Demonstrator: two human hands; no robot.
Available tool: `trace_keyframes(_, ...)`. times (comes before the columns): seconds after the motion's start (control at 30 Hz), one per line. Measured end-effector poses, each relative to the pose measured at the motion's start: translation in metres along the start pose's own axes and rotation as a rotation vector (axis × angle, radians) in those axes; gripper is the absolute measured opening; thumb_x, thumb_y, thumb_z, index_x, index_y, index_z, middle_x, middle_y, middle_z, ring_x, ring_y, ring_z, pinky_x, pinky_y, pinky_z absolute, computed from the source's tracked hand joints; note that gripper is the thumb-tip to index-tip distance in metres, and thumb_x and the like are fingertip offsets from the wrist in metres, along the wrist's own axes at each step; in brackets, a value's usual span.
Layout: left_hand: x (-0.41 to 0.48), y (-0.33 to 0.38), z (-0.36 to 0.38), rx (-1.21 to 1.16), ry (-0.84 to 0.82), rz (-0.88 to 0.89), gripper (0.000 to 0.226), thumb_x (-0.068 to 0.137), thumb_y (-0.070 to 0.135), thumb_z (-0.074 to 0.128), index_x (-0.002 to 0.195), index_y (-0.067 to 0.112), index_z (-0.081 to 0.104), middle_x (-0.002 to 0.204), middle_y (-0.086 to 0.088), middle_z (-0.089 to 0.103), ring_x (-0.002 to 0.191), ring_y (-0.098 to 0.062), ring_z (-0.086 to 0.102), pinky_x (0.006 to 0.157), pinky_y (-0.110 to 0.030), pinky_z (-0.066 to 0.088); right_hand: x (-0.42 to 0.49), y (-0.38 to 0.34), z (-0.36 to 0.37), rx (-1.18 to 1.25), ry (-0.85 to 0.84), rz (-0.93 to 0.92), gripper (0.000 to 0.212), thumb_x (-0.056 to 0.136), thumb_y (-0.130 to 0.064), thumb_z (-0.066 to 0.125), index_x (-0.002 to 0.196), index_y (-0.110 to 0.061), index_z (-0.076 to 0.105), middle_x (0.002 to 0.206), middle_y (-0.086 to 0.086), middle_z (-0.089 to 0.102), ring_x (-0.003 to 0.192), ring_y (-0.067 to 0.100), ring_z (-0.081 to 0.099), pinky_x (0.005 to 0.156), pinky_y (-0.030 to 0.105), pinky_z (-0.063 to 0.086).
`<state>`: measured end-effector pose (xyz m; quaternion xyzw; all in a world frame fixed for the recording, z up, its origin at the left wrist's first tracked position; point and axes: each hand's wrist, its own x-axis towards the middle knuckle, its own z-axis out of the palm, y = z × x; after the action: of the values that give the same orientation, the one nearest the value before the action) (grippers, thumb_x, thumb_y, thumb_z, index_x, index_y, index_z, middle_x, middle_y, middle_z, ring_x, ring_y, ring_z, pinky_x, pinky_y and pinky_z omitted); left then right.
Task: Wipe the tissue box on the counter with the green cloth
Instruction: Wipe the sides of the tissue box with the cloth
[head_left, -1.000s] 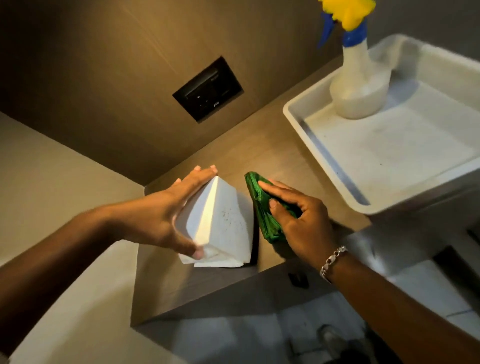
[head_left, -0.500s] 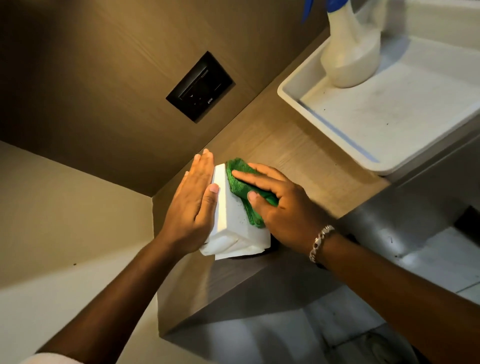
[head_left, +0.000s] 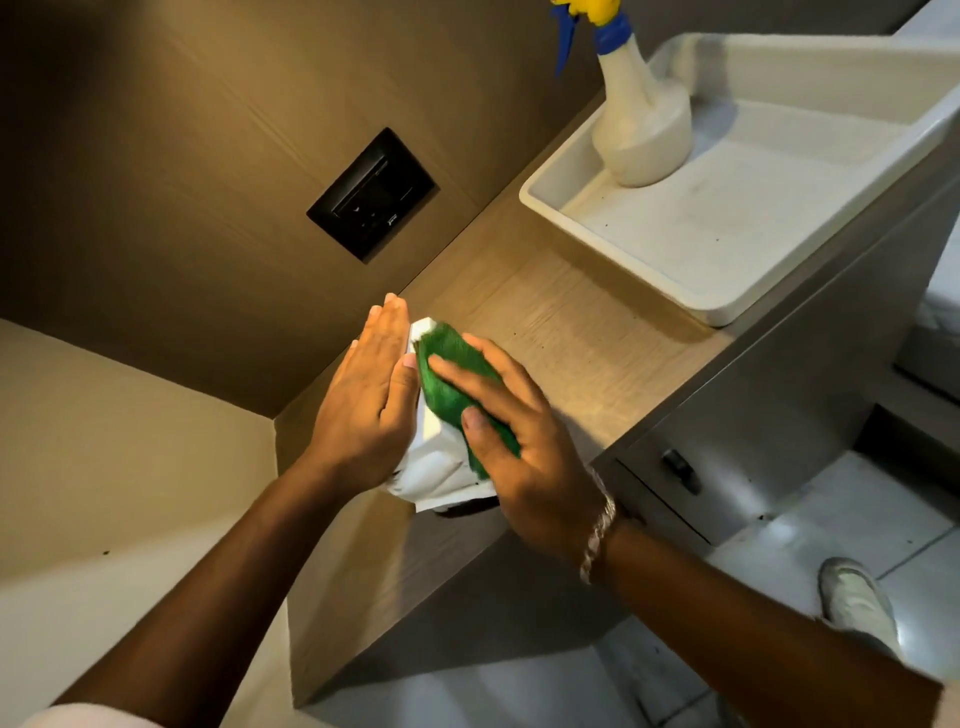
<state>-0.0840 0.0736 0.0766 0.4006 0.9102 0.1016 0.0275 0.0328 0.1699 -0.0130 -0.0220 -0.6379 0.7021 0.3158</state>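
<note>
A white tissue box (head_left: 434, 462) stands on the wooden counter (head_left: 561, 332), close to its near left corner. My left hand (head_left: 363, 400) lies flat against the box's left side, fingers straight, steadying it. My right hand (head_left: 514, 447) presses the green cloth (head_left: 449, 374) onto the box's right and upper face, with the fingers spread over the cloth. Much of the box is hidden between the two hands; only its top corner and lower front show.
A white tray (head_left: 613, 228) sits at the far right of the counter with a spray bottle (head_left: 639, 130) in it. A black wall socket (head_left: 373, 195) is on the wall behind. A cabinet handle (head_left: 678, 470) and my shoe (head_left: 854, 597) show below right.
My right hand lifted the green cloth off the counter onto the box and has slid it up toward the top corner. My left hand went from gripping the box to lying flat against its side.
</note>
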Motion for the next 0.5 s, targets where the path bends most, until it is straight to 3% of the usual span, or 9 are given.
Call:
trace_keyframes(0.1, 0.0, 0.001, 0.0, 0.008, 0.0, -0.015, 0.067, 0.089, 0.05, 0.013, 0.15, 0.021, 0.007, 0.161, 0.004, 0.006, 0.147, -0.006, 0.001, 0.121, -0.04, 0.009, -0.005, 0.01, 0.0, 0.025, 0.074, 0.08, 0.041, 0.092, -0.027, 0.042, 0.129, -0.04, 0.052, 0.149, -0.011, 0.038, 0.134, 0.008, 0.038, 0.105, 0.045, 0.044)
trace_keyframes(0.23, -0.001, 0.003, 0.0, 0.001, 0.004, -0.05, 0.064, 0.091, 0.048, 0.016, 0.149, 0.023, 0.008, 0.16, 0.005, 0.007, 0.146, -0.006, 0.003, 0.121, -0.039, 0.009, 0.03, 0.004, -0.004, 0.106, 0.081, 0.253, 0.037, 0.095, -0.014, 0.046, 0.122, -0.034, 0.061, 0.144, -0.009, 0.044, 0.129, 0.006, 0.042, 0.108, 0.042, 0.042)
trace_keyframes(0.33, -0.002, 0.004, 0.001, -0.062, 0.04, -0.072, 0.06, 0.093, 0.044, 0.02, 0.149, 0.025, 0.013, 0.159, 0.007, 0.013, 0.145, -0.003, 0.007, 0.121, -0.04, 0.012, 0.032, -0.001, -0.007, 0.136, 0.021, 0.207, 0.034, 0.094, -0.015, 0.047, 0.12, -0.031, 0.063, 0.144, -0.007, 0.043, 0.13, 0.007, 0.042, 0.108, 0.04, 0.042)
trace_keyframes(0.5, -0.001, 0.007, -0.002, -0.199, 0.082, -0.087, 0.053, 0.094, 0.029, 0.027, 0.146, 0.022, 0.024, 0.157, 0.004, 0.023, 0.145, -0.004, 0.013, 0.12, -0.04, 0.015, 0.013, -0.016, -0.001, 0.035, -0.007, 0.025, 0.029, 0.089, -0.035, 0.054, 0.115, -0.032, 0.065, 0.142, -0.005, 0.045, 0.13, 0.018, 0.043, 0.097, 0.042, 0.051)
